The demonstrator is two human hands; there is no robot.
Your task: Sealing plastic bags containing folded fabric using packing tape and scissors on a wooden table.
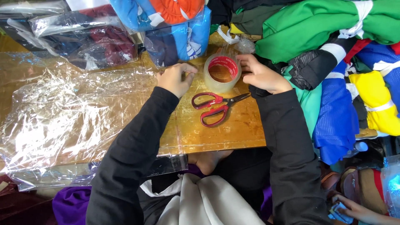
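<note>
Head view: left hand (177,78) and right hand (262,75) seemingly touch tape roll (221,72).

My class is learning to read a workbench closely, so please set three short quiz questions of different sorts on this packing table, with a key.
1. True or false: the red-handled scissors lie between the person's forearms, nearer the body than the roll of clear tape.
2. Which hand touches the tape roll's side next to the pile of bundled clothes? A) left hand B) right hand
3. Fill in: the clear plastic sheet is spread over the ____ side of the wooden table.

Key: 1 true; 2 B; 3 left.
</note>
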